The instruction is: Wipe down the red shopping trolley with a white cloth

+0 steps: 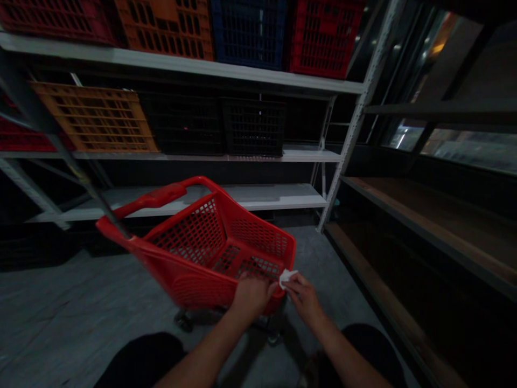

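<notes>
A glossy red plastic cart [194, 285], its tapering basket pierced by a grid of small openings, stands on the smooth grey floor [100, 318] before the lower edge of a white metal rack [291, 203]. A soft, crumpled white wipe [286, 277] sits against the basket's near right corner, between the person's two hands. The right hand [302, 296] pinches the wipe, thumb and fingertips nearly together. The left hand [252, 295] lies over the near rim just beside that corner; its fingers are partly hidden, so whether they grip cannot be told.
</notes>
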The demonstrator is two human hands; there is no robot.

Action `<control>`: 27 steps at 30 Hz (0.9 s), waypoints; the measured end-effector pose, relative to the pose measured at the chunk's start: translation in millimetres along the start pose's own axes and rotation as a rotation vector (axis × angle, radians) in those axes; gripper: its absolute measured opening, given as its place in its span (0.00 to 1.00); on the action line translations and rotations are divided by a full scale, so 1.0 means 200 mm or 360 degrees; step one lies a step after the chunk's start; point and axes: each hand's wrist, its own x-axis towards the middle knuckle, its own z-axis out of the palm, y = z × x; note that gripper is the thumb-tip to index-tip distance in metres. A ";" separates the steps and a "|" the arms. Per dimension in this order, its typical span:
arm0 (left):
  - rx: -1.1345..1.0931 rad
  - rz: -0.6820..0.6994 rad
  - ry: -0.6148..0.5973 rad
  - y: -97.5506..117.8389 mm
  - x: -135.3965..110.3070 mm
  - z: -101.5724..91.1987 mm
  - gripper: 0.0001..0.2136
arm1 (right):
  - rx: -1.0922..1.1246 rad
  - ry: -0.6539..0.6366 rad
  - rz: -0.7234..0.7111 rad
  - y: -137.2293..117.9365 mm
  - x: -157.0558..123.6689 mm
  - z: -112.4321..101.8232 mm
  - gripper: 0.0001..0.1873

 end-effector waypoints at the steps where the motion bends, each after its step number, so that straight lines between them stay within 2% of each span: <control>1: 0.0013 0.0011 -0.0032 0.02 -0.01 0.02 0.23 | -0.0008 0.0017 0.0002 0.02 0.02 0.01 0.12; 7: 0.0071 0.0074 -0.0048 -0.05 -0.08 0.04 0.23 | -0.0172 0.0153 0.0146 0.22 0.35 -0.04 0.10; 9: 0.0089 0.0060 -0.0035 -0.06 -0.09 0.04 0.22 | -0.0192 0.0212 0.0183 0.24 0.39 -0.04 0.10; 11: 0.0099 0.0047 -0.0039 -0.06 -0.09 0.05 0.21 | -0.0156 0.0240 0.0191 0.19 0.33 -0.01 0.11; 13: 0.0110 0.0038 -0.0036 -0.07 -0.09 0.05 0.22 | -0.0044 0.0197 0.0161 0.09 0.21 0.04 0.11; 16: 0.0115 0.0056 -0.0035 -0.08 -0.10 0.05 0.21 | 0.0116 0.0009 0.0097 -0.06 0.02 0.09 0.11; 18: 0.0125 0.0075 -0.0040 -0.09 -0.11 0.04 0.21 | 0.0141 -0.0051 0.0072 -0.09 -0.01 0.09 0.11; 20: 0.0137 0.0090 -0.0027 -0.09 -0.11 0.04 0.20 | 0.0099 -0.0036 0.0050 -0.05 0.05 0.08 0.10; 25: 0.0123 0.0078 0.0045 -0.09 -0.12 0.05 0.20 | -0.0095 0.0117 0.0086 0.19 0.34 0.01 0.09; 27: 0.0109 0.0063 0.0051 -0.09 -0.12 0.06 0.19 | -0.0148 0.0162 0.0112 0.23 0.40 0.00 0.10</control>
